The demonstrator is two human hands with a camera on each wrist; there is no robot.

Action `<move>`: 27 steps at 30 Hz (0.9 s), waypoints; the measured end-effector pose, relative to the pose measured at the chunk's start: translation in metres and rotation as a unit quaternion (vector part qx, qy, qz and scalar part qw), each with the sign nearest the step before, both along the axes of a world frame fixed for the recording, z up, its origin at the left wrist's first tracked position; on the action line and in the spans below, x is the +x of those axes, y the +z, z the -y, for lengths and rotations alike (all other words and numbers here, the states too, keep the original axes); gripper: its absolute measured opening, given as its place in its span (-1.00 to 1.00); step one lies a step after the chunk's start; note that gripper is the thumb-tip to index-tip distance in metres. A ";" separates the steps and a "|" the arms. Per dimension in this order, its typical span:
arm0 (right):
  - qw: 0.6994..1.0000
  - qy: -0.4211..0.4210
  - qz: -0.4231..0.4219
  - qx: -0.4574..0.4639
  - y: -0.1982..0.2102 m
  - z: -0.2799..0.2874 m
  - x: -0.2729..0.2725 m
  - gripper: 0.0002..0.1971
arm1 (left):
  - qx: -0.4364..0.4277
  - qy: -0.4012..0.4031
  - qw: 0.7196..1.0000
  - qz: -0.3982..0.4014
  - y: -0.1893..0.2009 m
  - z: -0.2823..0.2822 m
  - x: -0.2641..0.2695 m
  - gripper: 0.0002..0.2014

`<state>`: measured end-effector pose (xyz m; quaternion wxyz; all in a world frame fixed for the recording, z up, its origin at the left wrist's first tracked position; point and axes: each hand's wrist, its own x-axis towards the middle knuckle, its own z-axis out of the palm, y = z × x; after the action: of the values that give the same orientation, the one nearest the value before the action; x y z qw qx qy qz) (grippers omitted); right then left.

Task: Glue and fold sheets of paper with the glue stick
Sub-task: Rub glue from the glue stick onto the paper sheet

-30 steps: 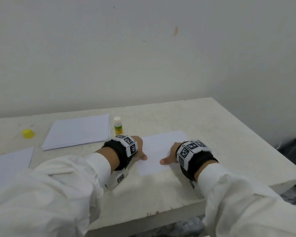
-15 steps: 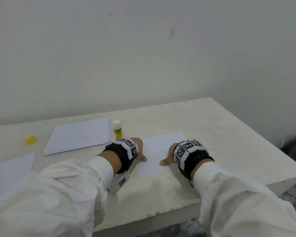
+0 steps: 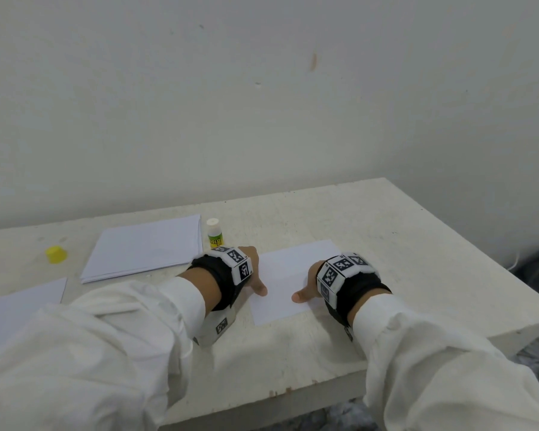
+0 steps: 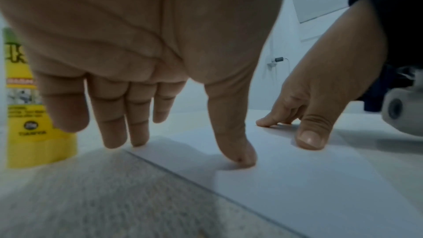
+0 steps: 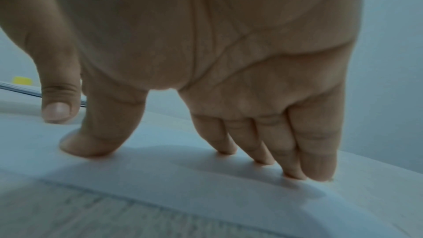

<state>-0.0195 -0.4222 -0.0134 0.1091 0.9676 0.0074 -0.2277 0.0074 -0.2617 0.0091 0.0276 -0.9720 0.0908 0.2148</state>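
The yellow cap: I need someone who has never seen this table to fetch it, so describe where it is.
On the pale table, look to the far left, past the stack of paper from the glue stick. The yellow cap sits alone on the bare tabletop, small, round and the only all-yellow thing there.

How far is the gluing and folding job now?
Done: the yellow cap is off the yellow-labelled glue stick, and the white paper sheet looks folded already. In hand: left hand and right hand press it flat with straight fingers. Left: the stack of white paper sheets lies untouched.
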 end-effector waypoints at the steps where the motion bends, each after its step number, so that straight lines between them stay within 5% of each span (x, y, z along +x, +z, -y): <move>1: 1.000 0.001 -0.003 0.002 -0.001 0.000 0.001 -0.26 | -0.001 0.010 1.000 0.001 0.001 -0.001 0.000 -0.22; 14: 1.000 0.009 -0.014 0.004 -0.007 -0.002 0.007 -0.35 | 0.042 0.015 0.999 -0.030 0.008 0.005 0.003 -0.27; 18: 0.995 -0.026 -0.039 0.093 0.004 -0.001 0.003 -0.46 | 0.046 0.025 0.999 -0.014 0.008 0.004 0.005 -0.08; 23: 1.000 -0.011 -0.011 0.000 -0.015 -0.007 0.013 -0.14 | 0.044 0.037 0.998 -0.016 0.007 0.006 0.008 0.05; 27: 1.000 0.000 -0.014 0.009 -0.015 -0.010 0.012 -0.12 | 0.049 0.034 0.998 -0.015 0.008 0.006 0.009 0.05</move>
<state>-0.0070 -0.4124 -0.0286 0.0999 0.9652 0.0116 -0.2414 0.0165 -0.2673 0.0170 0.0668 -0.9686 0.0472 0.2346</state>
